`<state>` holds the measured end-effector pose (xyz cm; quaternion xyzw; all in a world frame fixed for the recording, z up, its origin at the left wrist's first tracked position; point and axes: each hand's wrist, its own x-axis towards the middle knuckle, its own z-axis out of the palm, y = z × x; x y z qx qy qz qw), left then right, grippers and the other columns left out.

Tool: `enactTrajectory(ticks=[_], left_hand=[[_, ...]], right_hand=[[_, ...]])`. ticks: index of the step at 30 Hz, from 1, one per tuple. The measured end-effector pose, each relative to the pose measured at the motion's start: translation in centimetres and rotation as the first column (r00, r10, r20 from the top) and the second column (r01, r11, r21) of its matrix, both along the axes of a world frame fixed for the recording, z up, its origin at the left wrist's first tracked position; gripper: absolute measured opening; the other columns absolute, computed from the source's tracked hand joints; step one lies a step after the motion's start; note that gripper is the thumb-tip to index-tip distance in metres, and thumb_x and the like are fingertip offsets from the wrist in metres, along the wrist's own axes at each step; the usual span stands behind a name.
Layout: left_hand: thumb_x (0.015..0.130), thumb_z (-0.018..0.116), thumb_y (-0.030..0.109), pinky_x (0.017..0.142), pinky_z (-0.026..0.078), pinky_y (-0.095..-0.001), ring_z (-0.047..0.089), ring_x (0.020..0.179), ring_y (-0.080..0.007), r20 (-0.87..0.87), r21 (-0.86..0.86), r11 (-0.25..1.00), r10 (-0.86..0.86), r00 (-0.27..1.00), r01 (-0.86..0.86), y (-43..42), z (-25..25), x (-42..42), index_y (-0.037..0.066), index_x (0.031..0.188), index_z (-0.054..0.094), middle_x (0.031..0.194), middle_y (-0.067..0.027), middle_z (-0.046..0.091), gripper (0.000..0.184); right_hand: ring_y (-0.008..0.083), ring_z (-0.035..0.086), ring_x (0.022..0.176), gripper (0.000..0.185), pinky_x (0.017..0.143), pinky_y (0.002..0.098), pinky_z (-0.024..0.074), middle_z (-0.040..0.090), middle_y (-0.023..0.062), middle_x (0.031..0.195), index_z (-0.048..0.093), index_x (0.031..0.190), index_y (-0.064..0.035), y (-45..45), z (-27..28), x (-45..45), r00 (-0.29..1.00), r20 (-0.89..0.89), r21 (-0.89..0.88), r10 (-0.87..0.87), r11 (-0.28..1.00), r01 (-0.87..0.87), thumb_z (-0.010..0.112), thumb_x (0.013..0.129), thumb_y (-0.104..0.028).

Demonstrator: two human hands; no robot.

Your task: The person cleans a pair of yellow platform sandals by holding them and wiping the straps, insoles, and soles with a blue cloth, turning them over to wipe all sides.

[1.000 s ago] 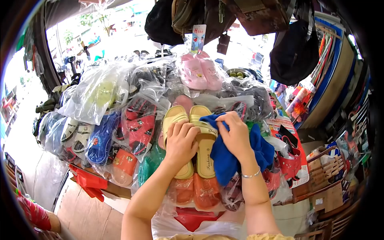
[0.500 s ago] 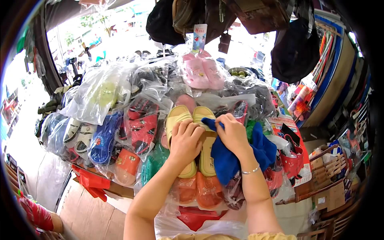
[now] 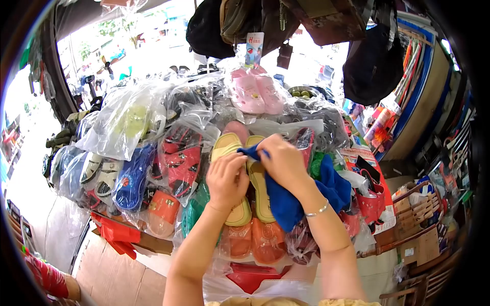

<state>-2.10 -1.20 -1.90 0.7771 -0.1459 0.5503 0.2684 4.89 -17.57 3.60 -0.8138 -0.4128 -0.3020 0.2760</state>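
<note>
A pair of yellow slippers lies toe-away on top of the piled footwear, the left slipper (image 3: pixel 236 214) and the right slipper (image 3: pixel 262 196) side by side. My left hand (image 3: pixel 226 178) is closed around the left slipper's side and strap. In my right hand (image 3: pixel 283 160) is a bunched blue cloth (image 3: pixel 283 201), pinched at one end. That end touches the inner side of the left slipper's strap, while the rest drapes down over the right slipper's edge and off to the right. My right fingertips are partly hidden by the cloth.
Plastic-wrapped footwear surrounds the pair: blue slippers (image 3: pixel 132 178), red-and-black sandals (image 3: pixel 182 166), orange slippers (image 3: pixel 268 242) and pink clogs (image 3: pixel 255 92). Bags, including a black one (image 3: pixel 372 69), hang overhead. A wooden chair (image 3: pixel 416 211) stands at right. Someone's leg (image 3: pixel 48 278) shows lower left.
My right hand has moved left with the cloth, from the right slipper across to the left slipper's strap. My left hand has shifted slightly left and turned onto the slipper's side.
</note>
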Motion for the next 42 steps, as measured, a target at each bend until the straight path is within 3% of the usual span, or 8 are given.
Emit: enactTrajectory(ticks=[5,7,15,20,25,31,34,42], left_hand=[[0.081,0.063,0.003,0.088,0.050,-0.0398,0.067,0.095,-0.0300,-0.038,-0.241,0.963,0.114,0.993,-0.120,3.2,-1.1,0.6,0.000,0.107,0.064,0.101,-0.0147,0.069,0.026],[0.094,0.060,0.013,0.092,0.048,-0.0320,0.062,0.105,-0.0183,-0.053,-0.824,0.527,-0.436,0.898,0.207,5.3,-3.2,2.4,-0.003,0.127,0.058,0.113,-0.0125,0.066,0.037],[0.094,0.062,0.020,0.100,0.045,-0.0380,0.058,0.117,-0.0311,-0.363,-0.572,0.819,-0.308,0.880,0.051,5.3,-4.4,2.7,-0.001,0.132,0.056,0.127,-0.0209,0.059,0.044],[0.094,0.061,0.014,0.103,0.042,-0.0347,0.055,0.120,-0.0242,-0.330,-0.511,0.853,-0.305,0.893,0.103,5.3,-4.8,2.6,-0.001,0.138,0.052,0.133,-0.0169,0.055,0.048],[0.088,0.067,0.014,0.105,0.041,-0.0356,0.052,0.123,-0.0239,-0.393,-0.449,0.887,-0.301,0.869,0.105,5.2,-4.7,2.5,0.001,0.147,0.042,0.138,-0.0169,0.050,0.065],[0.075,0.062,-0.001,0.113,0.034,-0.0379,0.042,0.138,-0.0287,-0.285,-0.671,0.673,-0.620,0.731,0.310,4.7,-3.1,1.4,0.004,0.156,0.020,0.148,-0.0205,0.041,0.092],[0.068,0.051,-0.007,0.114,0.033,-0.0389,0.041,0.139,-0.0296,-0.274,-0.540,0.760,-0.566,0.777,0.363,4.8,-4.4,1.5,0.004,0.157,0.017,0.150,-0.0216,0.038,0.096],[0.069,0.046,-0.005,0.111,0.037,-0.0396,0.048,0.133,-0.0317,-0.335,-0.448,0.841,-0.472,0.815,0.303,4.6,-3.5,0.8,0.001,0.153,0.025,0.145,-0.0232,0.044,0.087]], right_hand=[[0.0338,0.069,0.084,0.011,0.071,0.0460,0.0568,0.066,0.0117,0.096,0.065,0.093,-0.0098,-0.5,-0.1,2.1,0.950,-0.071,-0.254,-0.304,0.926,0.278,0.062,0.090,-0.020],[0.0310,0.070,0.088,0.010,0.075,0.0441,0.0566,0.066,0.0094,0.096,0.066,0.092,-0.0111,-0.1,2.2,1.4,0.973,-0.113,-0.093,-0.202,0.977,0.192,0.062,0.091,-0.021],[0.0349,0.068,0.090,0.015,0.082,0.0455,0.0547,0.068,0.0120,0.102,0.069,0.096,-0.0105,5.7,1.2,4.1,0.962,-0.135,-0.400,-0.236,0.902,0.165,0.062,0.090,-0.022],[0.0358,0.064,0.102,0.019,0.089,0.0452,0.0502,0.066,0.0137,0.104,0.071,0.097,-0.0099,6.2,2.3,1.7,0.928,-0.373,-0.351,-0.007,0.927,-0.134,0.064,0.088,-0.025],[0.0332,0.065,0.107,0.019,0.090,0.0449,0.0527,0.067,0.0158,0.113,0.073,0.102,-0.0138,6.4,3.9,4.8,0.929,-0.213,-0.534,-0.301,0.833,0.147,0.062,0.091,-0.025],[0.0357,0.068,0.100,0.022,0.088,0.0454,0.0528,0.068,0.0150,0.106,0.073,0.102,-0.0105,7.1,3.5,4.2,0.970,-0.242,-0.312,-0.001,0.947,-0.077,0.061,0.091,-0.026],[0.0320,0.068,0.099,0.019,0.088,0.0455,0.0525,0.068,0.0124,0.110,0.071,0.097,-0.0115,7.5,2.8,6.4,0.924,-0.017,-0.616,-0.383,0.731,0.292,0.057,0.092,-0.021],[0.0301,0.070,0.094,0.018,0.084,0.0439,0.0537,0.071,0.0120,0.101,0.074,0.099,-0.0168,8.2,2.6,5.7,0.974,-0.190,-0.519,-0.121,0.855,0.005,0.070,0.085,-0.027]])
